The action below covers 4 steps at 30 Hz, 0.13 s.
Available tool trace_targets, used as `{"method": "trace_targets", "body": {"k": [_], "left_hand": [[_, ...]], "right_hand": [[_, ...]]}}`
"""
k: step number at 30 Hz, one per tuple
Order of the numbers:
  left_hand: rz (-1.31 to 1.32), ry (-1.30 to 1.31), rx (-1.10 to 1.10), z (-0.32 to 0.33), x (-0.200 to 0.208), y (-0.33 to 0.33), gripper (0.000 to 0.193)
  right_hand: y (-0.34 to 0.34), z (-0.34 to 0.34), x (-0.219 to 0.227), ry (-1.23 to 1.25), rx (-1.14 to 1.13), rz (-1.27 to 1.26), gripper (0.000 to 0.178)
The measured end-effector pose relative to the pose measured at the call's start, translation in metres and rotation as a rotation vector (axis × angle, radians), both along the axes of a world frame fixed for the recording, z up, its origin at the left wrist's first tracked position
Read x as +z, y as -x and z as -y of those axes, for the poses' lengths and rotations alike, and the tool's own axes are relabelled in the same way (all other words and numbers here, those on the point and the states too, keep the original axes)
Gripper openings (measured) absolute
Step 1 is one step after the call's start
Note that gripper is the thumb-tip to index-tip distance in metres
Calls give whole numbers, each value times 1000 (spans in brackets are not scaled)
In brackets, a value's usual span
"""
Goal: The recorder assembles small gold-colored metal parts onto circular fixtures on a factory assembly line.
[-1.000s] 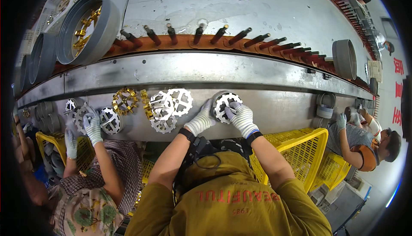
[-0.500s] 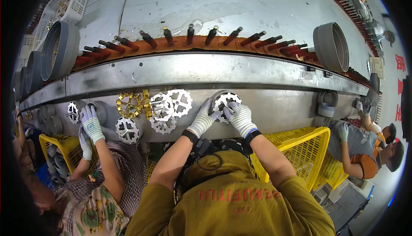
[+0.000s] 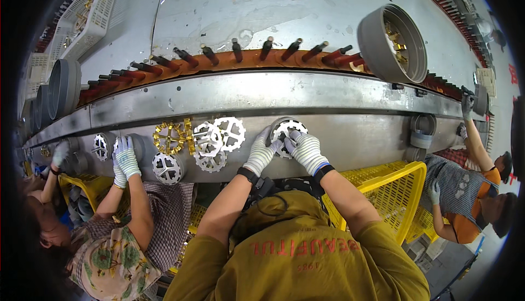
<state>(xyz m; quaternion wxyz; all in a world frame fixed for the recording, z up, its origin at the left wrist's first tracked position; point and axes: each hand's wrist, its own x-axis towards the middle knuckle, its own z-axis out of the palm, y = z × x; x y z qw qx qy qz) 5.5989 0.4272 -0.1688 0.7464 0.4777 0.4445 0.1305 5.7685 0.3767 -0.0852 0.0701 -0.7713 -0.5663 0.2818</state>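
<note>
A silver toothed disc (image 3: 283, 133) sits in a round grey ring (image 3: 279, 121) on the metal bench in front of me. My left hand (image 3: 262, 151), in a striped white glove, grips the ring's left side. My gloved right hand (image 3: 305, 149) bends its fingers onto the disc's right edge; the fingertips partly hide what they pinch. Left of my hands lie several loose silver toothed discs (image 3: 231, 133), some overlapping. Beside them are gold toothed wheels (image 3: 168, 138), one standing on edge. Another silver disc (image 3: 167, 168) rests in a grey ring.
Beyond the metal rail (image 3: 235, 90) runs a row of red spindles with dark tips (image 3: 264, 49). A large grey ring (image 3: 391, 44) with gold parts inside tilts on it. Yellow crates (image 3: 396, 200) stand below the bench. Co-workers' gloved hands (image 3: 127, 156) are at the left; another person works at right.
The spindle row and its large grey rings have shifted left. My hands stay on the ring and disc. At right, a co-worker's arm has risen toward the line; the left neighbour's hands have moved slightly.
</note>
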Motion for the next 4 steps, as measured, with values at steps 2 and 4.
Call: {"method": "trace_targets", "body": {"k": [2,4], "left_hand": [[44,23,3,2,-2,-1,75],[86,44,10,0,-2,-3,77]], "right_hand": [[-4,3,-4,-38,-40,-32,33],[-11,5,-3,98,-127,-176,51]]}}
